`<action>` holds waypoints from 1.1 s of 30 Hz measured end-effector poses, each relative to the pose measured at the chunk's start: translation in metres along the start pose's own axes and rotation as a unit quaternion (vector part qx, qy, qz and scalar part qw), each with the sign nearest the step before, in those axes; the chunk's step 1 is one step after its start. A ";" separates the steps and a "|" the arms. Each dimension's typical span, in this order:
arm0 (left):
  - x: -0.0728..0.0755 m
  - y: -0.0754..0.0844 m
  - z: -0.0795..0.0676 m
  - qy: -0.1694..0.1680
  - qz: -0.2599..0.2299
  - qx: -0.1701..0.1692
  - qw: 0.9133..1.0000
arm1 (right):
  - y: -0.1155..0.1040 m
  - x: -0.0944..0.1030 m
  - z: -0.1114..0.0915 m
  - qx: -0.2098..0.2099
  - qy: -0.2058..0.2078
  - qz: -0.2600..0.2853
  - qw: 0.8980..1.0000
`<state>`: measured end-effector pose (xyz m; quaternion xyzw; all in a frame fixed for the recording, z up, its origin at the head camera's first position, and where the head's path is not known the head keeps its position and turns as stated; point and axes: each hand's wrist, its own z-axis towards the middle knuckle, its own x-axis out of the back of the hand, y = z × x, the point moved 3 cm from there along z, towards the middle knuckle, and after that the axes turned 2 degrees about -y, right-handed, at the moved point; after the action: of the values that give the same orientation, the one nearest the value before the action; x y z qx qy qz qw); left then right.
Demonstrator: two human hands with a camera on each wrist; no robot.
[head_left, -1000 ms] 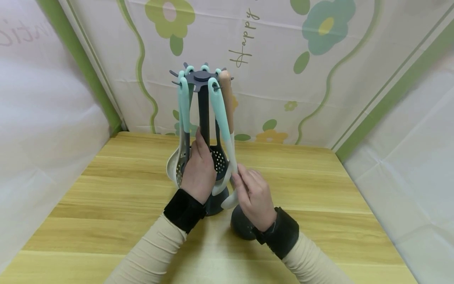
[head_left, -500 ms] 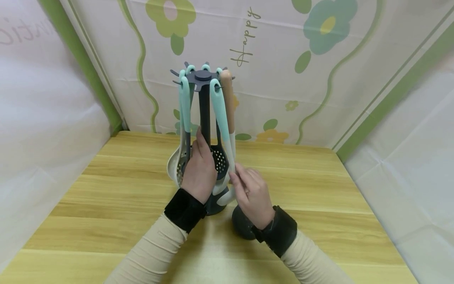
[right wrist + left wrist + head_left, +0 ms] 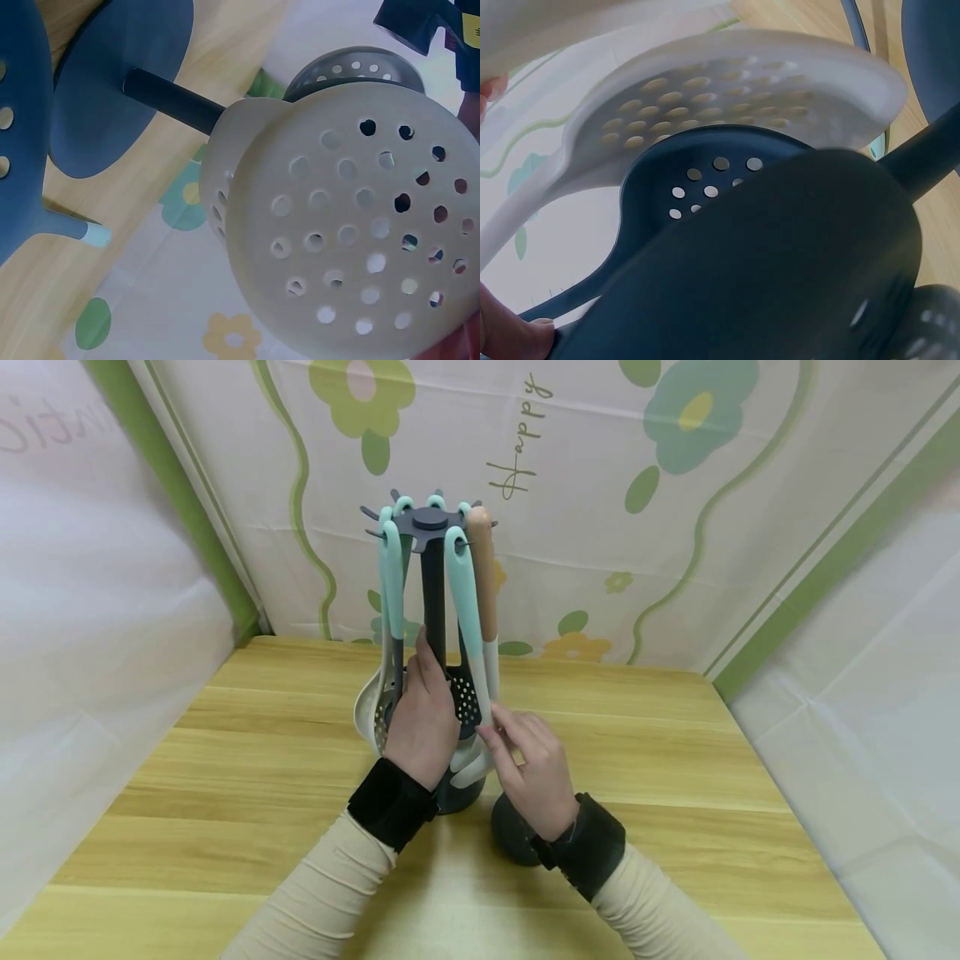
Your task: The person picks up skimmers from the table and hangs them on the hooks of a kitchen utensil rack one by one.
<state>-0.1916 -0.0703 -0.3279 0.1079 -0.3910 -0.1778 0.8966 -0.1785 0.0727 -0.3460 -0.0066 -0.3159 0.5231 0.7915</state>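
A dark utensil stand [image 3: 432,593] carries several hanging kitchen tools. My left hand [image 3: 423,722] holds the dark shaft [image 3: 397,664] of a teal-handled tool beside the pole; the left wrist view shows its smooth dark head [image 3: 780,247] up close. My right hand [image 3: 536,768] pinches a white shaft at the stand's right. A teal-handled tool [image 3: 463,585] and a wooden-handled one [image 3: 483,577] both run down there; I cannot tell which shaft is between the fingers. In the right wrist view a white skimmer [image 3: 345,225] with round holes fills the foreground.
Partly behind my right wrist, a dark rounded head [image 3: 513,831] is low over the wooden table [image 3: 645,743]. A dark perforated skimmer [image 3: 465,697] hangs behind my left hand. Fabric walls [image 3: 585,527] with flower prints enclose the table's back and sides.
My right hand has shifted slightly left and upward, and the lower white head beside it has swung left toward the stand. The left hand stays where it was.
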 end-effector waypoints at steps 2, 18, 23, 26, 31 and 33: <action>0.000 0.000 0.000 -0.001 -0.002 0.001 1.000 | 0.001 -0.001 0.000 0.002 0.002 -0.002 1.000; -0.001 -0.001 -0.002 0.015 0.019 -0.008 1.000 | 0.006 -0.003 -0.004 0.007 0.013 0.047 0.999; -0.001 0.000 -0.002 0.009 0.016 -0.005 1.000 | 0.009 -0.002 -0.006 0.004 0.007 0.061 0.998; 0.000 0.000 -0.002 0.007 0.011 -0.004 1.000 | 0.011 -0.002 -0.007 0.003 0.007 0.060 0.998; 0.000 0.001 -0.002 0.015 0.025 -0.010 1.000 | 0.016 -0.001 -0.008 0.006 0.013 0.056 0.998; 0.000 0.001 -0.002 0.017 0.028 -0.011 0.999 | 0.018 0.000 -0.007 0.007 0.015 0.051 0.999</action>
<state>-0.1898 -0.0692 -0.3284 0.0905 -0.3768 -0.1554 0.9087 -0.1895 0.0829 -0.3575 -0.0252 -0.2995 0.5647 0.7687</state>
